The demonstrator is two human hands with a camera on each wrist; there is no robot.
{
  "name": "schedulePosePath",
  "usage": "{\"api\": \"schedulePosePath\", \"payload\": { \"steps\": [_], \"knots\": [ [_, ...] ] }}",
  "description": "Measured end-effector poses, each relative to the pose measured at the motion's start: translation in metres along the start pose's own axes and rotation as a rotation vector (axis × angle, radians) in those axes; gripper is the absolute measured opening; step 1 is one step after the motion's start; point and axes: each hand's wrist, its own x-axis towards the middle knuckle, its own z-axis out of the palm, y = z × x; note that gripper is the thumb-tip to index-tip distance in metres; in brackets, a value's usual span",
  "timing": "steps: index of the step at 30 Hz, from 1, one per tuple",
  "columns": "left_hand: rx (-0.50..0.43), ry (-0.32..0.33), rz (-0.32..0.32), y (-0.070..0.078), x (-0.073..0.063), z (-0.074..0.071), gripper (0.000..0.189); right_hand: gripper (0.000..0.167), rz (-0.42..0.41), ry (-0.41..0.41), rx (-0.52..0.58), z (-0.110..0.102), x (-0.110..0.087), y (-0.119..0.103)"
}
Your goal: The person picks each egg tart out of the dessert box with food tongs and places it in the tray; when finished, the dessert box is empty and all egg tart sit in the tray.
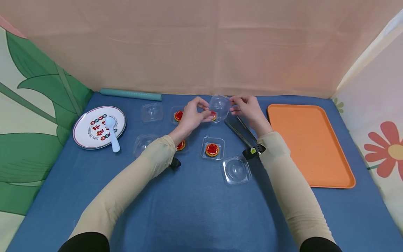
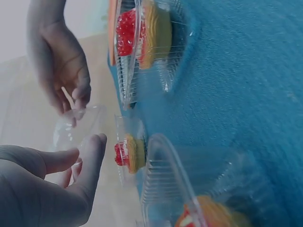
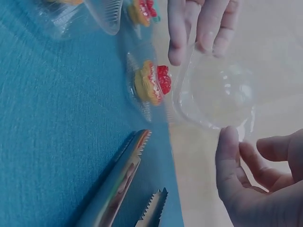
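Observation:
Over the far middle of the table, a clear plastic domed lid point(image 1: 219, 106) is held up on edge between both hands. My left hand point(image 1: 193, 113) pinches its left edge with thumb and fingers. At the opposite edge are the fingertips of my right hand point(image 1: 250, 110); in the right wrist view its index fingertip overlaps the rim and its thumb stands apart. Just below the lid, a small red-topped tart point(image 3: 149, 82) sits in a clear container. Another such tart point(image 1: 178, 116) lies left of my left hand, and a third point(image 1: 212, 150) is nearer me.
Metal tongs point(image 1: 238, 133) lie beneath my right forearm. An orange tray point(image 1: 311, 147) is at right. A white plate point(image 1: 91, 134) with a white spoon point(image 1: 112, 134) stands at left, near a teal rod point(image 1: 130, 94). Another clear lid point(image 1: 236, 170) lies near the right sleeve.

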Motion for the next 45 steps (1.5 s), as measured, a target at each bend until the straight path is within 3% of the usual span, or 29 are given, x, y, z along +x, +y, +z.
{"api": "schedulePosePath", "payload": {
  "steps": [5, 10, 16, 25, 36, 45],
  "knots": [
    [-0.015, -0.006, 0.053, 0.001, 0.002, 0.002, 0.016, 0.037, -0.001, 0.023, 0.042, -0.002, -0.001, 0.002],
    [0.058, 0.030, 0.103, 0.000, 0.004, 0.001, 0.012, 0.034, -0.019, 0.044, 0.047, -0.004, -0.004, 0.003],
    [0.080, 0.037, 0.120, 0.000, 0.005, 0.003, 0.014, 0.027, -0.071, 0.073, 0.035, -0.004, -0.008, 0.003],
    [0.070, 0.012, 0.067, 0.001, 0.007, 0.009, 0.035, 0.030, -0.156, 0.103, -0.031, -0.005, -0.011, 0.011],
    [0.052, -0.075, -0.044, 0.000, 0.012, 0.018, 0.044, 0.033, -0.140, 0.138, -0.091, -0.006, 0.000, 0.019],
    [-0.110, -0.148, -0.145, 0.000, 0.017, 0.024, 0.052, 0.036, -0.104, 0.141, -0.075, -0.007, 0.009, 0.022]
  ]
}}
